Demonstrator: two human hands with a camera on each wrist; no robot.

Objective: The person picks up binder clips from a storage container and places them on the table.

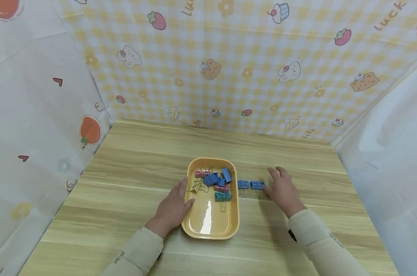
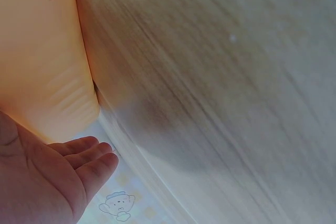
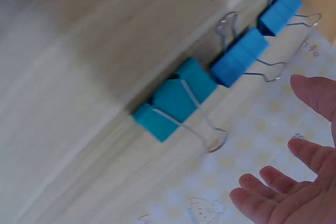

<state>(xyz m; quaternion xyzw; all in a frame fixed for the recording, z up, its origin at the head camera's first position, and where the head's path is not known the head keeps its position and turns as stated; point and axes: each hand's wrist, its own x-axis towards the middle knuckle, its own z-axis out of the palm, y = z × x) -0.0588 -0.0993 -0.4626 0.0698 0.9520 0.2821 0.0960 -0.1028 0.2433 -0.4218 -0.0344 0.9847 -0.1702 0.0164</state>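
Several binder clips in pink, gold, blue and green lie in the far half of a yellow tray (image 1: 208,235). My left hand (image 1: 172,205) rests at the tray's left side, thumb over the rim and fingers fairly straight along the outer wall. To the right of the tray, two blue binder clips (image 1: 257,185) and a teal binder clip (image 3: 176,98) stand in a row on the table. My right hand (image 1: 282,191) hovers over the row's right end with fingers spread and nothing between them. In the head view it hides most of the teal clip.
A wood-grain table (image 1: 153,145) carries everything. Behind it hangs a yellow checked cloth (image 1: 243,46) with cartoon prints, and white cloth (image 1: 39,115) closes off the left side. Another pale sheet (image 1: 394,153) borders the right.
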